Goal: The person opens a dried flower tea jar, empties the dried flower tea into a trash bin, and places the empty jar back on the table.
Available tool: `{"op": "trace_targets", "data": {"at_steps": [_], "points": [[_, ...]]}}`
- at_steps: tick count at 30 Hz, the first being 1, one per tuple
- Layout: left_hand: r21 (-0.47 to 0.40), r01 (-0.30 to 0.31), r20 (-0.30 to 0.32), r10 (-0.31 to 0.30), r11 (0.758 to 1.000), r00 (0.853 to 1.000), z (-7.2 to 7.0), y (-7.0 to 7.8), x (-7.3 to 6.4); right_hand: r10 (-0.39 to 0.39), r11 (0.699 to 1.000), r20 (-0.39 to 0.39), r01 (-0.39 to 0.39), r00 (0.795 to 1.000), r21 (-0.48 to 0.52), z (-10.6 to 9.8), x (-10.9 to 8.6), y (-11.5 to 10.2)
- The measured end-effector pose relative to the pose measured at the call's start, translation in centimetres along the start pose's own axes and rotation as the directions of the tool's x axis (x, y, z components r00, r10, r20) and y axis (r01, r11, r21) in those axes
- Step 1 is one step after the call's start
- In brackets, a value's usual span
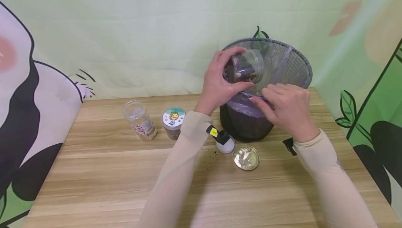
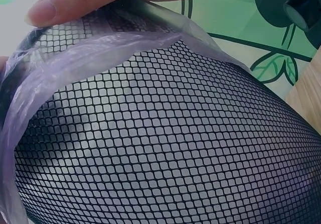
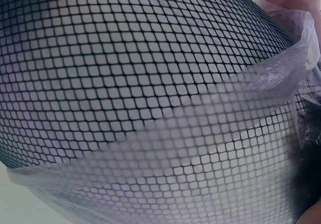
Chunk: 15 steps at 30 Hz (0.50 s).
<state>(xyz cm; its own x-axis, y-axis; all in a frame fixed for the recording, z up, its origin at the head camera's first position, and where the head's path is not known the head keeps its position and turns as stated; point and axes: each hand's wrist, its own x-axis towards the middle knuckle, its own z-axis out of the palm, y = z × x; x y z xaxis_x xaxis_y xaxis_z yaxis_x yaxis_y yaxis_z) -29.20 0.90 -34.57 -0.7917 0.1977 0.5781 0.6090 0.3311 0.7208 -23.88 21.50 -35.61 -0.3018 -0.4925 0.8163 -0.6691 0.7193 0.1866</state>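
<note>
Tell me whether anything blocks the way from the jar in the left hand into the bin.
Nothing visible does. The left hand holds the jar tilted over the bin; the right hand grips its near edge, close to the jar's mouth but seemingly not across it.

With twelve o'clock at its far edge, the table carries an upright jar at ten, a tub nearer eleven and a bin at one. Toward three lie crumbs, a white disc and a clear lid.

Soft diffuse light, faint shadows
</note>
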Motion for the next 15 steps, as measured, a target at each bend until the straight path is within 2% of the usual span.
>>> {"op": "trace_targets", "data": {"at_steps": [9, 15], "points": [[-0.014, 0.008, 0.007, -0.008, 1.000, 1.000, -0.18, 0.25, 0.21, 0.003, 1.000, 0.003, -0.003, 1.000, 0.004, -0.11, 0.19, -0.01], [0.016, -0.019, 0.030, 0.019, 1.000, 0.999, -0.44, 0.10, -0.03, -0.007, 1.000, 0.006, 0.007, 1.000, -0.001, -0.10, 0.20, -0.14]]}}
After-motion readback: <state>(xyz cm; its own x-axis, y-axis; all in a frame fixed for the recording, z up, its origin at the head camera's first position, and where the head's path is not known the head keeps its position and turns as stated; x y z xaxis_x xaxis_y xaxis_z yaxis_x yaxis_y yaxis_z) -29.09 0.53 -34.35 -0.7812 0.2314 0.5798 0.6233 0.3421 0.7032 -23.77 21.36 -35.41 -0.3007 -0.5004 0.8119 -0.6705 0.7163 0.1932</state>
